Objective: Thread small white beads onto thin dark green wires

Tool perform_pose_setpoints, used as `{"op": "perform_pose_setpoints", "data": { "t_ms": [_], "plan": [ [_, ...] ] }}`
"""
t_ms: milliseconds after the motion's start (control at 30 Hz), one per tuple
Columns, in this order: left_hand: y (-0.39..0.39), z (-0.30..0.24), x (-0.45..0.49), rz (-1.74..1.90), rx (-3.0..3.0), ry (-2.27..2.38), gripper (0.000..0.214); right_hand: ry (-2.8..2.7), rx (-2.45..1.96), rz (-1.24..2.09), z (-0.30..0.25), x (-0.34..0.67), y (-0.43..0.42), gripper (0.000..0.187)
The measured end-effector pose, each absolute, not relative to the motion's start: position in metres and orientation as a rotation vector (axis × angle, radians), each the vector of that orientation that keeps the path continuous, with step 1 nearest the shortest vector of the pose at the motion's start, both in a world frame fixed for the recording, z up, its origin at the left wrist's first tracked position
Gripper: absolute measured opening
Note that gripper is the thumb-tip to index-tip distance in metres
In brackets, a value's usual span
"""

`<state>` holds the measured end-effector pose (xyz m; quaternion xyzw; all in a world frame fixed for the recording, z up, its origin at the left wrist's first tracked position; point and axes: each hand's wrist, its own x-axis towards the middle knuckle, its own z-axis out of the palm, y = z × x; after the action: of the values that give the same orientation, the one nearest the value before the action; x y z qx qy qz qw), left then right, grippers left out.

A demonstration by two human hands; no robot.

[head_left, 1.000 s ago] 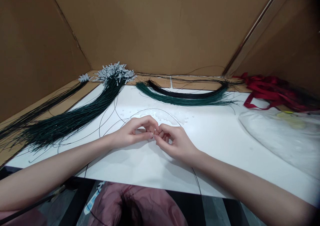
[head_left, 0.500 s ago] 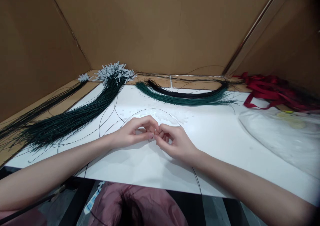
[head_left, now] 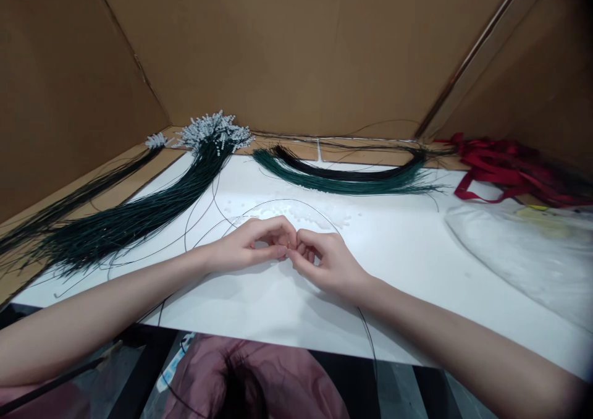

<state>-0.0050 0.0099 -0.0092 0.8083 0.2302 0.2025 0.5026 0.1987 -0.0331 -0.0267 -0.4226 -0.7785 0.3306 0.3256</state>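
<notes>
My left hand [head_left: 254, 243] and my right hand [head_left: 330, 261] meet above the white board [head_left: 398, 264], both closed in a pinch. Their thumbs and forefingers almost touch around a tiny piece of thin dark wire, mostly hidden by the fingers. A thin dark wire [head_left: 296, 200] arcs behind the hands and runs down to my right hand. More wire hangs over the board's front edge below my right wrist. Behind my fingers lie scattered small white beads [head_left: 287, 211].
At left lies a large bundle of green wires [head_left: 152, 212] tipped with white beads [head_left: 215, 131], beside a thinner bundle [head_left: 92, 187]. Bare green wires [head_left: 333, 184] and black wires [head_left: 343, 175] lie behind. Red ribbon [head_left: 491, 165] and a clear plastic bag [head_left: 519, 252] sit right. Cardboard walls [head_left: 296, 54] enclose the board.
The view has shifted very slightly. Both hands keep their pinch at nearly the same place, with only a slight shift of the fingertips.
</notes>
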Motion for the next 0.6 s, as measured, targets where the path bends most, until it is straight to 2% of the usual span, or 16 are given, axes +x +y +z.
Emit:
{"op": "perform_pose_setpoints", "data": {
  "t_ms": [600],
  "plan": [
    [0.0099, -0.0088, -0.0048, 0.483, 1.947, 0.560, 0.013, -2.045, -1.104, 0.862, -0.0248, 0.1975, -0.0340, 0.013]
  ]
}}
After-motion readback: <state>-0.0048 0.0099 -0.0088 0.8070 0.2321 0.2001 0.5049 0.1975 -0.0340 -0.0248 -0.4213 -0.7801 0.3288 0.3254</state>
